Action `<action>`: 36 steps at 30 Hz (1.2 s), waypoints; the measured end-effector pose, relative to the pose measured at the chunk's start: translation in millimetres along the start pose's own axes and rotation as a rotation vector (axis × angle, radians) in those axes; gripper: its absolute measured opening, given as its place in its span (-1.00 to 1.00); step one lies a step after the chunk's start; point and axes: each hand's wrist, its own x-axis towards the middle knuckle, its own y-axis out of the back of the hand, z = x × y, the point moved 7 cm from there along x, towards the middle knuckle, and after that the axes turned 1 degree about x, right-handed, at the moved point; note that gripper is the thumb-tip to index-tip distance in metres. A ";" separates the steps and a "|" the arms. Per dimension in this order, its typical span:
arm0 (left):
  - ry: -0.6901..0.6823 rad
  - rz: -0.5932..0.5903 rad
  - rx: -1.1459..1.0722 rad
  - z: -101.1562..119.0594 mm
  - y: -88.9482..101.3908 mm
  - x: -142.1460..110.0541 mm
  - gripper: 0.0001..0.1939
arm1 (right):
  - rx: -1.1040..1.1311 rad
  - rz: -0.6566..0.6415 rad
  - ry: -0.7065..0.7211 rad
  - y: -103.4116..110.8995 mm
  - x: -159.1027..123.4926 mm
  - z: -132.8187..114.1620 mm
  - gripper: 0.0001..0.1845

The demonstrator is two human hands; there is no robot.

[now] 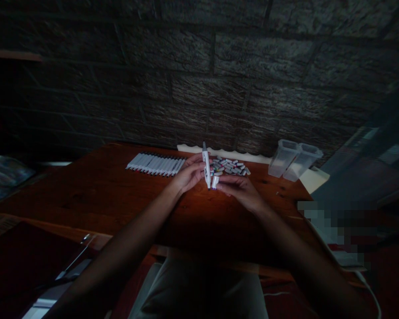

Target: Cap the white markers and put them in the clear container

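Observation:
My left hand [193,173] is closed around a white marker [206,167], held nearly upright with its grey end up and its lower tip bare. Close beside that tip, my right hand [236,188] pinches a small whitish marker cap [215,182]; a narrow gap shows between cap and marker. To the left of my left hand lies a row of white markers [158,164], side by side with dark ends. Behind my right hand is a loose pile of marker caps [231,166] with coloured marks.
Two clear plastic containers [292,159] stand at the back right of the wooden table [86,195], near a pale flat piece [314,179]. A wavy-edged white strip [252,156] runs along the stone-block wall [199,88]. The room is dim.

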 end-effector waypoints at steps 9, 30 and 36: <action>-0.012 -0.033 0.121 -3.2 -0.1 -1.5 -0.72 | -0.031 0.073 0.001 16.5 2.1 -7.7 -0.77; 0.255 -0.325 0.351 -25.8 -20.2 -17.1 -0.71 | 0.347 0.172 0.124 32.1 2.5 -24.4 -0.69; 0.266 -0.315 0.329 -24.6 -21.4 -17.9 -0.70 | 0.302 0.158 0.122 28.8 3.9 -22.1 -0.71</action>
